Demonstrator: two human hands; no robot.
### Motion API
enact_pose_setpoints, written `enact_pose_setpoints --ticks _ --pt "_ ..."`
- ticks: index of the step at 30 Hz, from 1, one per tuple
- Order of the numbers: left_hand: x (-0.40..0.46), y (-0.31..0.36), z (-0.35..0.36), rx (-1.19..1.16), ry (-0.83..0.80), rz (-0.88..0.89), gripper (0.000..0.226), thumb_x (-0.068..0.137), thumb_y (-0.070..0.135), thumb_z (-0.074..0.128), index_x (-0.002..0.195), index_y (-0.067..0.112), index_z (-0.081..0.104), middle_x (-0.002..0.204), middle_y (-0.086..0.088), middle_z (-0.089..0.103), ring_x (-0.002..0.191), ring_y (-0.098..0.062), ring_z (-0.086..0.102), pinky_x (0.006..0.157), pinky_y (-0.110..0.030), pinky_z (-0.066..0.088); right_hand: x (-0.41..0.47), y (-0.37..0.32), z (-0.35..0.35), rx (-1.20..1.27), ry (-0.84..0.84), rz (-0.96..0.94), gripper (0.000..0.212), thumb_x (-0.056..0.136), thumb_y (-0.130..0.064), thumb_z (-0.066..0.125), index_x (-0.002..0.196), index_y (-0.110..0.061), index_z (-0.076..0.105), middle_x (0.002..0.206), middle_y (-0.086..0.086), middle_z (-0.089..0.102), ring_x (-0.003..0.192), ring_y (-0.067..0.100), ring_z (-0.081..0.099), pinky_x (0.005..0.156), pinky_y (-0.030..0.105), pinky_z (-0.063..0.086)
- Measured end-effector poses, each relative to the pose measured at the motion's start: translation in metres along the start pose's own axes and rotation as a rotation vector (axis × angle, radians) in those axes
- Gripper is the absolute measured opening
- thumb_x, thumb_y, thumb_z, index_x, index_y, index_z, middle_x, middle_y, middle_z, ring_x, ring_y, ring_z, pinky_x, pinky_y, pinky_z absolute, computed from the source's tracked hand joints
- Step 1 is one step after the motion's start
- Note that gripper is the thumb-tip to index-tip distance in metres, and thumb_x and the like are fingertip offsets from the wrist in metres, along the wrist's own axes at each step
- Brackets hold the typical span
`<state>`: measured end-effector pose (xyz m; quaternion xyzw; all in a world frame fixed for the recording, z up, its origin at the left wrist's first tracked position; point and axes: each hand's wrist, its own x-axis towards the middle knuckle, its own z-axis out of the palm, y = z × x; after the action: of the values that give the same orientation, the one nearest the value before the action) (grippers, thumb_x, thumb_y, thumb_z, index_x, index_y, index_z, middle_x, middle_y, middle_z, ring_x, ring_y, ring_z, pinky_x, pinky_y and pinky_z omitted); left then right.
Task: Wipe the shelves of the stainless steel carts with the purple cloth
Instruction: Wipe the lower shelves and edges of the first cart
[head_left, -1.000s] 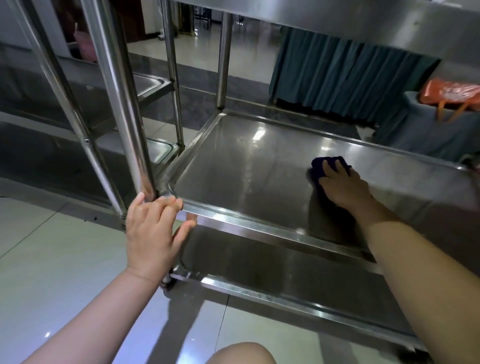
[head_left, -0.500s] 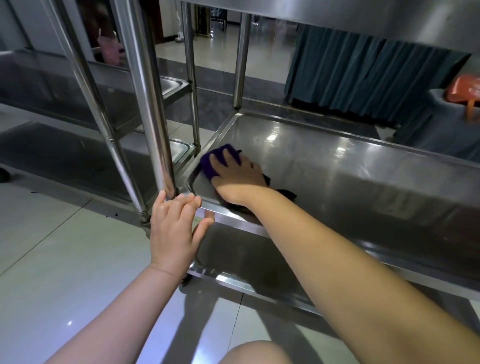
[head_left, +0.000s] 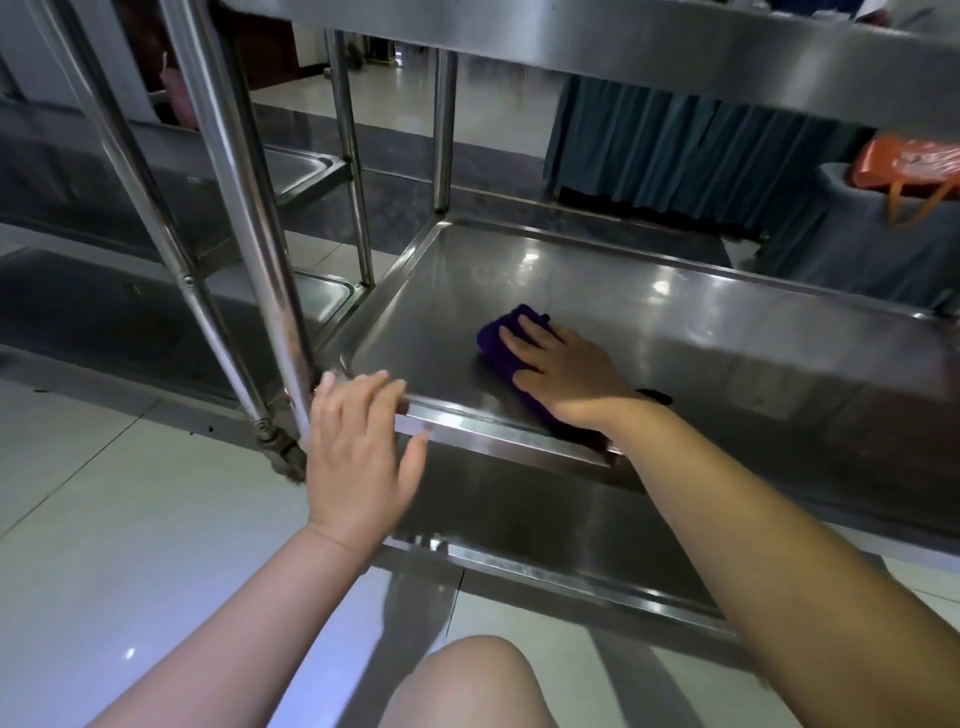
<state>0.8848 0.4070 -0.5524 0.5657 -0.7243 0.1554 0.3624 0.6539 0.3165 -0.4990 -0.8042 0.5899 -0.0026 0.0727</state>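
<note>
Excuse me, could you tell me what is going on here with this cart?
A person is wiping a stainless steel cart. The right hand presses the purple cloth flat on the middle shelf, near its front left part. The left hand rests on the shelf's front corner beside the cart post.

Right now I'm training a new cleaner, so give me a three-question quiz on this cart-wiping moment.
1. True or false: the right hand presses the purple cloth flat on the middle shelf.
2. Where does the left hand rest?
A. on the cloth
B. on the shelf's front rim beside the corner post
C. on the floor
3. Fill in: beyond the cart, an ______ bag lies on a covered table.

Key: 1 true; 2 B; 3 orange.
</note>
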Motion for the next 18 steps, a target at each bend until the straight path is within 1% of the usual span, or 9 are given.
enact_pose_setpoints --ticks 2,4,5,7,9,11,13,16,18 --pt "0.002 0.027 0.004 -0.042 -0.066 0.164 0.035 0.085 0.033 0.054 0.109 0.009 0.063 0.106 -0.008 0.061 0.103 -0.026 0.051 0.107 -0.037 0.032 -0.008 0.025 -0.005 -0.005 0.006 0.051 0.055 0.099 -0.047 0.027 0.151 -0.042 0.008 0.161 -0.010 0.000 0.148 0.022 0.002 0.118 0.045 0.013" --pt "0.004 0.045 0.005 -0.071 -0.110 0.188 0.030 0.088 0.033 0.052 0.100 0.010 0.066 0.094 -0.007 0.063 0.089 -0.027 0.057 0.082 -0.036 0.048 -0.016 0.050 -0.014 0.029 0.005 0.112 0.056 0.100 -0.043 0.032 0.152 -0.036 0.014 0.162 -0.006 0.003 0.148 0.022 0.001 0.118 0.050 0.010" --pt "0.006 0.050 0.005 -0.082 -0.110 0.167 0.028 0.088 0.032 0.052 0.096 0.010 0.066 0.089 -0.007 0.062 0.082 -0.028 0.058 0.070 -0.036 0.051 -0.022 0.065 -0.019 0.035 0.014 0.155 0.055 0.100 -0.041 0.034 0.152 -0.034 0.016 0.162 -0.004 0.003 0.148 0.023 0.001 0.119 0.049 0.009" --pt "0.007 0.052 0.004 -0.086 -0.098 0.151 0.030 0.087 0.033 0.049 0.091 0.009 0.066 0.084 -0.008 0.062 0.076 -0.029 0.057 0.059 -0.034 0.050 -0.037 0.100 -0.029 -0.058 -0.005 0.223 0.050 0.102 -0.033 0.036 0.151 -0.029 0.024 0.162 0.000 0.000 0.148 0.026 -0.001 0.120 0.046 0.005" --pt "0.007 0.051 0.005 -0.086 -0.091 0.145 0.032 0.087 0.034 0.048 0.090 0.009 0.066 0.083 -0.007 0.061 0.076 -0.028 0.055 0.060 -0.032 0.048 -0.059 0.134 -0.036 -0.214 -0.020 0.266 0.044 0.103 -0.023 0.036 0.147 -0.024 0.034 0.162 0.005 -0.004 0.148 0.030 -0.003 0.119 0.042 0.003" --pt "0.005 0.053 0.006 -0.105 -0.071 0.121 0.022 0.087 0.030 0.062 0.089 0.009 0.067 0.083 -0.006 0.061 0.076 -0.027 0.054 0.061 -0.031 0.045 -0.081 0.160 -0.038 -0.253 -0.027 0.360 0.042 0.104 -0.022 0.032 0.146 -0.021 0.036 0.162 0.006 -0.005 0.148 0.031 -0.004 0.119 0.042 0.005" --pt "0.002 0.056 0.009 -0.133 -0.057 0.076 0.018 0.079 0.020 0.076 0.089 0.008 0.068 0.084 -0.006 0.062 0.079 -0.025 0.051 0.063 -0.031 0.045 -0.096 0.171 -0.037 -0.176 -0.033 0.478 0.047 0.104 -0.027 0.028 0.151 -0.023 0.026 0.162 0.003 -0.005 0.148 0.028 -0.004 0.119 0.044 0.006" --pt "-0.001 0.059 0.012 -0.197 -0.047 0.000 0.019 0.076 0.014 0.078 0.091 0.008 0.068 0.089 -0.005 0.062 0.086 -0.020 0.043 0.068 -0.032 0.045 -0.101 0.160 -0.031 -0.002 0.021 0.573 0.055 0.101 -0.037 0.029 0.153 -0.034 0.011 0.162 -0.001 -0.004 0.148 0.028 0.000 0.116 0.046 0.012" --pt "-0.002 0.061 0.013 -0.206 -0.042 -0.027 0.019 0.076 0.013 0.077 0.091 0.008 0.067 0.090 -0.005 0.062 0.088 -0.019 0.041 0.068 -0.031 0.046 -0.095 0.145 -0.025 0.032 0.041 0.555 0.058 0.100 -0.040 0.029 0.152 -0.038 0.005 0.162 -0.002 -0.004 0.147 0.028 0.000 0.114 0.046 0.011"
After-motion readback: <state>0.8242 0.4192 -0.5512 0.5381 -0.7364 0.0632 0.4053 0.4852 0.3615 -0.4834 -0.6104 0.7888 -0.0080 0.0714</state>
